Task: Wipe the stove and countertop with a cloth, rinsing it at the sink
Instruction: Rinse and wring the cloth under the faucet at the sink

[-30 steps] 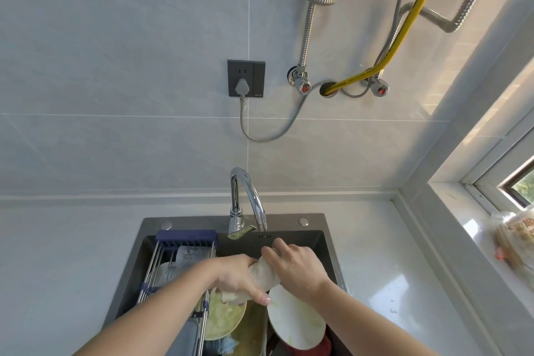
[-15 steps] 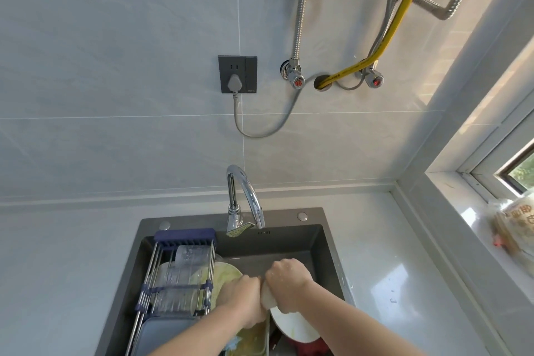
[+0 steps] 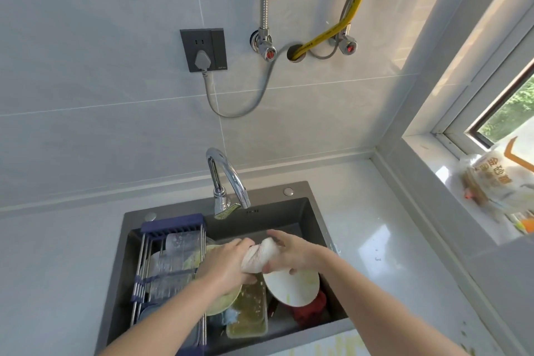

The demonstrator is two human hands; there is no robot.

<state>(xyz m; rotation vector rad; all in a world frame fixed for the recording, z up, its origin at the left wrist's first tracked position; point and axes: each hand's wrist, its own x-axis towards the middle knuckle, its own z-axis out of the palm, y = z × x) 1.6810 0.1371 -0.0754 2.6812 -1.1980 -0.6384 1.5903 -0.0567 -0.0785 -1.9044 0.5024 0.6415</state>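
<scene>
we are at the sink [image 3: 313,212], mid-rinse or wringing. our left hand [image 3: 225,264] and right hand [image 3: 291,251] both curl round the twisted cloth [image 3: 260,254], one at each end, above the dirty dishes [image 3: 291,286]. the tap [image 3: 228,179] stands just beyond; we see no water running, though the view may be too coarse to tell. the stove is out of view, so we cannot judge it. the countertop [image 3: 375,240] on the right shows droplets, so wiping likely remains.
</scene>
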